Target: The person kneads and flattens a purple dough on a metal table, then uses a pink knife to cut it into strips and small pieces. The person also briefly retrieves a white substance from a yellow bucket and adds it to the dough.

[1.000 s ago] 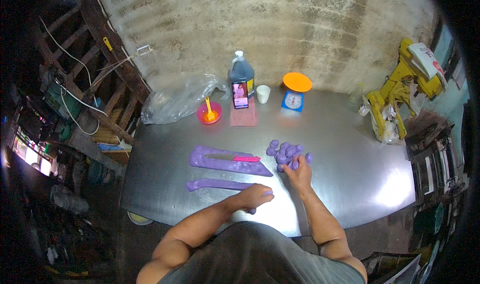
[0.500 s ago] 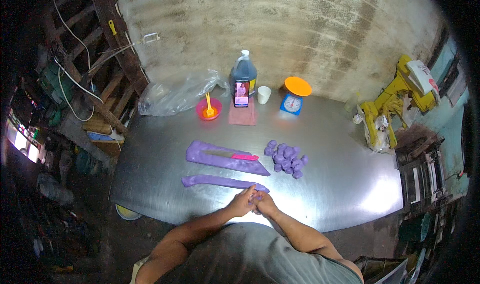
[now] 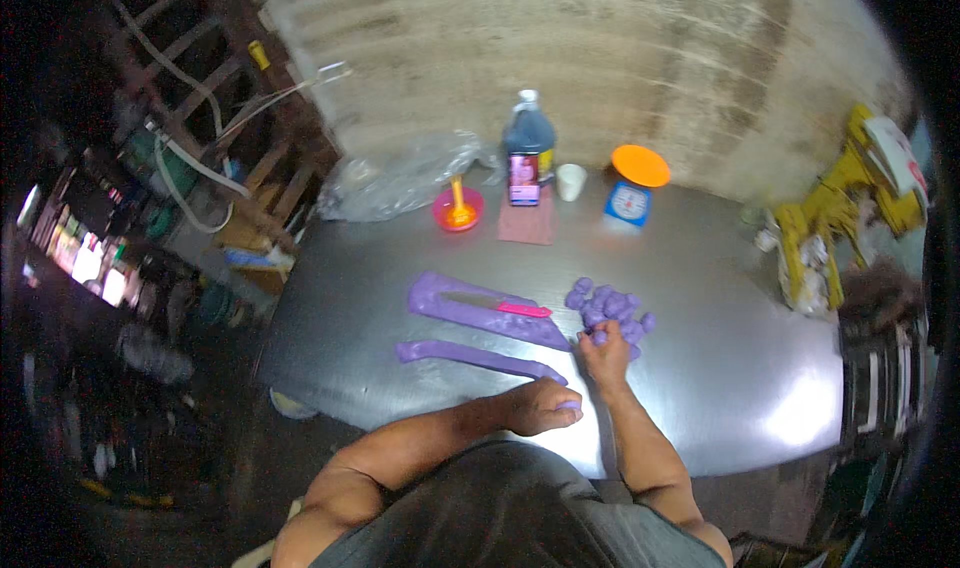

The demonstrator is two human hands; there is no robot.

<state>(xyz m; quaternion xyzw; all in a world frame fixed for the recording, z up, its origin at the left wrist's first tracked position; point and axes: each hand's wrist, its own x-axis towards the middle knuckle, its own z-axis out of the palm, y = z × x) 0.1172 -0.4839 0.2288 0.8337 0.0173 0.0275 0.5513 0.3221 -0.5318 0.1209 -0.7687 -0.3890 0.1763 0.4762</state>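
My left hand [image 3: 545, 408] is closed in a fist near the front edge of the table, with a bit of purple dough [image 3: 570, 405] poking out by the thumb. Farther forward and to the right, my right hand [image 3: 606, 358] pinches a small dough ball [image 3: 599, 337] at the near side of a heap of purple dough balls [image 3: 612, 303]. A long dough strip [image 3: 470, 356] lies just beyond my left fist. Behind it rests a wider dough slab [image 3: 480, 320], and a knife with a pink handle [image 3: 525, 310] lies flat on top.
Along the back of the metal table [image 3: 700, 368] are a clear plastic bag [image 3: 400, 178], a pink bowl [image 3: 470, 226] with an orange-yellow utensil, a phone [image 3: 524, 180] against a dark jug [image 3: 530, 133], a white cup [image 3: 571, 182] and a blue scale [image 3: 629, 204]. Yellow bags [image 3: 800, 258] hang at right.
My hands were together at the near end of the strip. They have parted: the right has reached forward to the heap, the left stays near the table edge. The whole view has shifted and tilted.
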